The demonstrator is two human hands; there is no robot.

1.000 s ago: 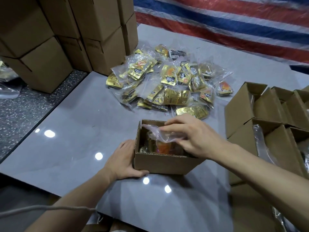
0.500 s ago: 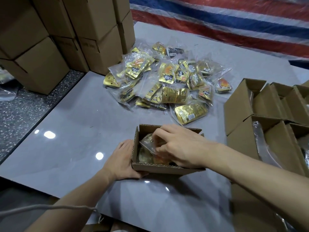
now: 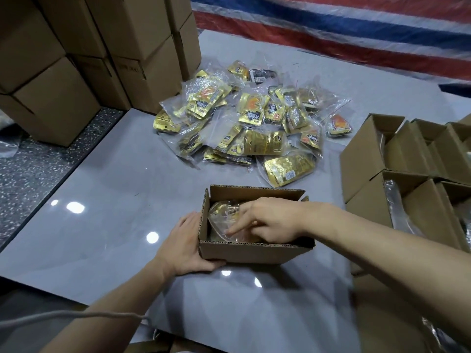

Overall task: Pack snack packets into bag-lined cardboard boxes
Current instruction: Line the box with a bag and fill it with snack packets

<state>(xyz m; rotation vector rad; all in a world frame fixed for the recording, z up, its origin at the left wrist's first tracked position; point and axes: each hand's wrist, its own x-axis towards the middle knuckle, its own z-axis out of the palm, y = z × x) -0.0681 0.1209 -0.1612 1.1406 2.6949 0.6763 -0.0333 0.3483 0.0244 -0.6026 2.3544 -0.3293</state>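
A small open cardboard box (image 3: 244, 253) stands near the front of the grey table. Inside it lies a clear bag of gold snack packets (image 3: 223, 216). My right hand (image 3: 267, 221) reaches into the box from the right, its fingers extended and pressing down on the bag. My left hand (image 3: 186, 247) rests against the box's left side, thumb along the front bottom edge. A heap of bagged gold snack packets (image 3: 252, 123) lies on the table beyond the box.
Several open cardboard boxes (image 3: 407, 161) with clear bags stand at the right. Stacked closed cartons (image 3: 102, 52) fill the back left. A speckled dark surface (image 3: 30, 169) lies left of the table. A striped tarp (image 3: 344, 31) hangs behind.
My right hand has pushed the bag of packets from above the rim down into the box and now presses it flat. My left hand has stayed on the box's side.
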